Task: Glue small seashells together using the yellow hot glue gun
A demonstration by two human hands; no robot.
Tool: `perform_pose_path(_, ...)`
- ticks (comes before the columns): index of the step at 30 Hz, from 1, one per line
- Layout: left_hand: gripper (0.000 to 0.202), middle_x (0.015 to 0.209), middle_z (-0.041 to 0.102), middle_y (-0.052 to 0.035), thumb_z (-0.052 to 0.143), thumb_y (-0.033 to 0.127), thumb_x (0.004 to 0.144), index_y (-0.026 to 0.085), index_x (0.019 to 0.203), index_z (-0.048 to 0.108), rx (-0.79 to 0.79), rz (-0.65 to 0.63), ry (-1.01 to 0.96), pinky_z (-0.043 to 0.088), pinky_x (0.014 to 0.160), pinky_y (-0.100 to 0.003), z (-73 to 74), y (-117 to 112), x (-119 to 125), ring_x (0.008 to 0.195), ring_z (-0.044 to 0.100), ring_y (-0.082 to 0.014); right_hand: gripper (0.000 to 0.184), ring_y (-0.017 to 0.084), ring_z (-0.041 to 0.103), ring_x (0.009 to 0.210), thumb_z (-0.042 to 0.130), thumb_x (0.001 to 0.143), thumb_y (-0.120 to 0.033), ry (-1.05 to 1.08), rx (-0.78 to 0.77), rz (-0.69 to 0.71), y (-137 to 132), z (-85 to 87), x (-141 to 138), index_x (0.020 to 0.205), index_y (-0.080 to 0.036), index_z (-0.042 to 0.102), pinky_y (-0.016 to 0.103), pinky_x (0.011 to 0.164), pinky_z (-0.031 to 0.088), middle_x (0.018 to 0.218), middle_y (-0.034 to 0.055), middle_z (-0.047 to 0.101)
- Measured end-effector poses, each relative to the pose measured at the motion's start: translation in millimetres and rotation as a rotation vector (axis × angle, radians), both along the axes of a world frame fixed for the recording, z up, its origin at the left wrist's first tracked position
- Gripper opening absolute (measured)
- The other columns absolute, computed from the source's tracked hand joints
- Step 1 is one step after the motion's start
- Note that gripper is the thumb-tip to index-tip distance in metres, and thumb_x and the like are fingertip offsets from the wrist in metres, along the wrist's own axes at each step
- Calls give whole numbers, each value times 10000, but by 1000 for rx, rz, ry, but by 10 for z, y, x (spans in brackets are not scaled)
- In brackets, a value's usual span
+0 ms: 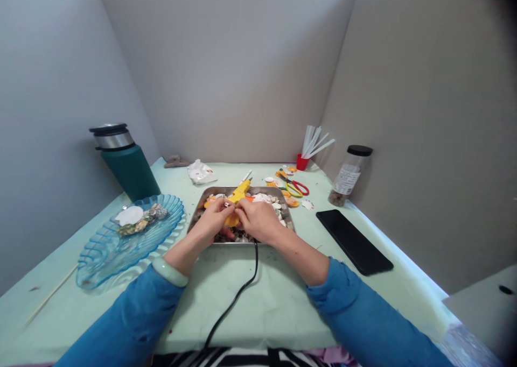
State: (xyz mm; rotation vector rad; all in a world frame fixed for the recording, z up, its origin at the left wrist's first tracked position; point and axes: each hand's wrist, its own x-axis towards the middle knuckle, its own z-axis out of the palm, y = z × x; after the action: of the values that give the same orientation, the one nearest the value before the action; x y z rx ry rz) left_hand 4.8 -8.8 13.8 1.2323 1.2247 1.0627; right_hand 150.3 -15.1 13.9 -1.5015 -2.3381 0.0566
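Observation:
My left hand (218, 218) and my right hand (258, 219) meet over a metal tray (293, 220) of shells. Both have curled fingers, with the fingertips pressed close together. Whatever they pinch is small and mostly hidden; a yellow-orange patch shows just below the fingertips. Right behind them a yellow hot glue gun (239, 191) lies across the tray. Its black cord (242, 289) runs from the tray's near edge toward my lap. White shells (264, 198) fill the right part of the tray, and orange ones (210, 200) lie at the left.
At left, a blue glass dish (109, 256) holds shells near a green bottle (131, 170). Crumpled white paper (201, 171) lies behind. Scissors (294, 187), loose shells (291, 201) and a red cup (302, 162) of glue sticks sit back right, with a jar (348, 178) and black phone (353, 241).

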Motion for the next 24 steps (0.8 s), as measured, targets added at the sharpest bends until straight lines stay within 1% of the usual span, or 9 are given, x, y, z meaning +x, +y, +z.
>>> perform_pose_path(8,221,733,579,-4,698,297,757,156,827,542,9,-5,-2,505,308,-234,-18,10,-6,552,617,-144,322,220,665,869,348,1017,-356,-5,-6,6,4,-7,5,1089,-179,606,287,725,403,948,90,725)
perform_pose_path(17,115,714,573,4,619,222,813,158,838,527,-11,3,17,504,312,-221,12,-6,11,541,609,-134,326,221,658,882,348,1015,-348,-1,-19,6,0,0,-2,1112,-176,607,292,750,410,963,96,723)
perform_pose_path(20,105,717,572,2,607,219,823,156,843,525,-10,0,24,502,308,-225,15,-8,13,527,600,-129,327,218,660,873,347,1015,-352,-2,-12,7,2,-5,-1,1106,-178,609,289,739,407,959,92,723)
perform_pose_path(24,150,724,565,1,650,236,797,154,839,531,0,0,12,509,312,-233,8,-4,4,530,600,-130,310,221,666,855,360,1007,-345,-8,6,7,5,-3,5,1080,-182,613,286,698,398,938,82,727)
